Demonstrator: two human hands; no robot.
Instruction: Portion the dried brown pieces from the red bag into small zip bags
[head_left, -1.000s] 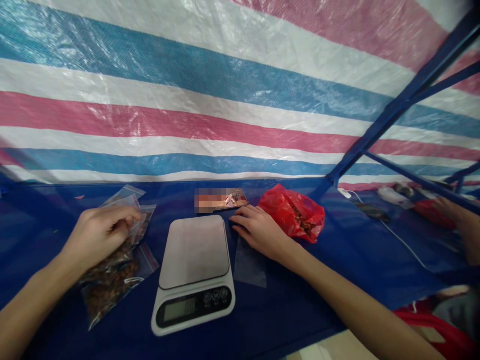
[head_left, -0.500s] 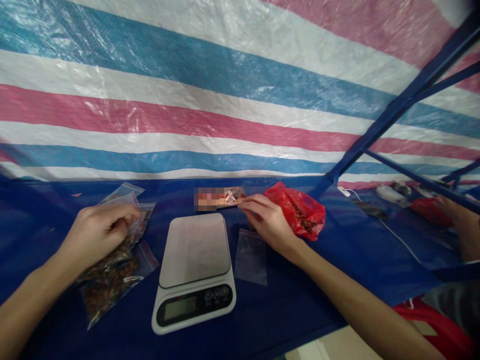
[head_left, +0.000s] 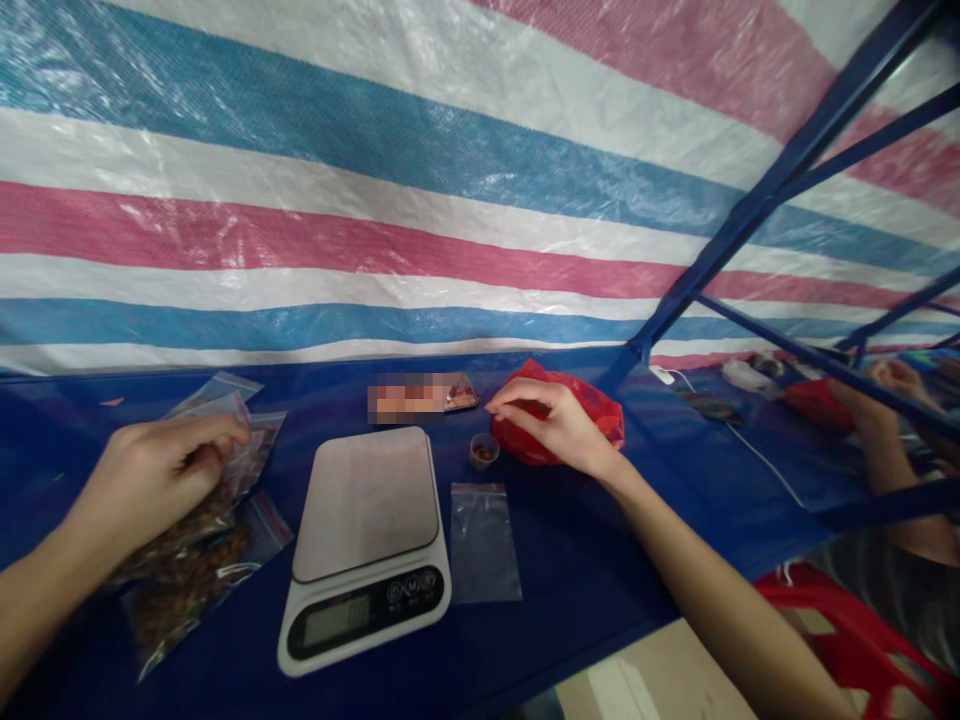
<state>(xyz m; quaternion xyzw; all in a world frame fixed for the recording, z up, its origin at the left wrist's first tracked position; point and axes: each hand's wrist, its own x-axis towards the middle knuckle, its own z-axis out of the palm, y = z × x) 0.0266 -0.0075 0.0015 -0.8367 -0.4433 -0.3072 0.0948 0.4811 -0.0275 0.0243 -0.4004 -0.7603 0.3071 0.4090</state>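
On the left my left hand [head_left: 169, 480] is closed, its fingertips pinching the top of a clear zip bag [head_left: 238, 480] with small brown pieces inside. Another filled zip bag [head_left: 187, 590] lies beneath it. My right hand [head_left: 551, 420] hovers in front of a crumpled red plastic bag [head_left: 600, 415], thumb and fingers brought together; anything between them is too small to make out. Just left of that hand stands a small clear cup [head_left: 484, 453] with a few brown bits. A flat zip bag [head_left: 486, 560] with nothing visible inside lies nearer me.
A kitchen scale [head_left: 367, 510] sits centrally on the blue table [head_left: 555, 630], a phone [head_left: 460, 392] behind it. Striped sheeting [head_left: 337, 240] hangs at the back. Blue metal bars [head_left: 720, 265] rise on the right, beyond which another person's arm [head_left: 874, 430] reaches over a red bag.
The view has turned slightly right. My right hand has drawn away from the phone toward the red bag, uncovering the small cup. My left hand stays on the zip bag.
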